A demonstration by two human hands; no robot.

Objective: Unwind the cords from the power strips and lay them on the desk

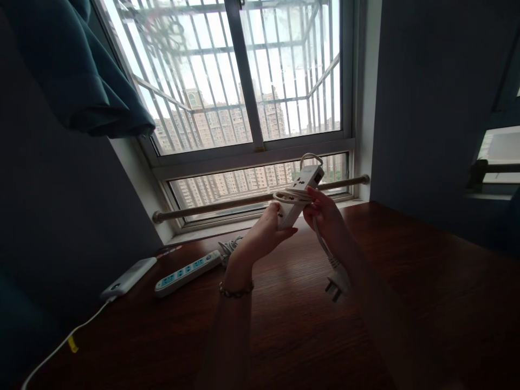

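Observation:
A white power strip (305,177) is held up over the table, tilted with its far end toward the window. My left hand (266,233) grips its lower end, thumb on the socket face. Loops of the white power cord (290,196) lie around the strip's middle. My right hand (325,216) pinches the cord at the strip's right side. From that hand the cord runs down to a hanging plug (338,283) with its prongs bare. Another loop of cord rises from the strip's far end.
To the left on the brown wooden table (284,319) lies a second power strip (187,272) with blue sockets, its bundled cord (231,246) behind my left wrist. Farther left sits a white rectangular device (129,277) with a cable (60,344). A metal rail (219,206) crosses the window.

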